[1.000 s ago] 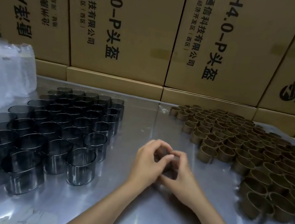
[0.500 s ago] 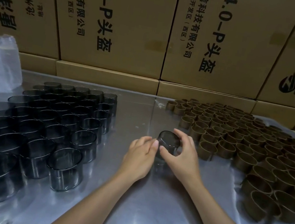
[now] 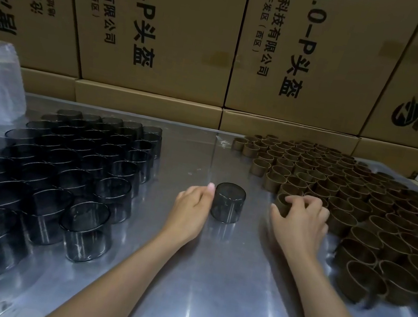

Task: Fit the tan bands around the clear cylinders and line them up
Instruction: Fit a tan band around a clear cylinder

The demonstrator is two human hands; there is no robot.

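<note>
Steel tabletop (image 3: 209,283) backed by cardboard cartons (image 3: 163,26). Left hand (image 3: 189,211), fingers relaxed, touching lone clear cylinder (image 3: 228,203) at centre. Right hand (image 3: 299,223) curled onto nearest tan band (image 3: 283,202). Probably light, thin, springy; best pinched at rim. Clear cylinders (image 3: 63,161) massed left, tan bands (image 3: 361,200) right.

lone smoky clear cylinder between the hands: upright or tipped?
Upright. The smoky clear cylinder stands on its flat end on the metal table, round face upward, left hand beside it.
</note>
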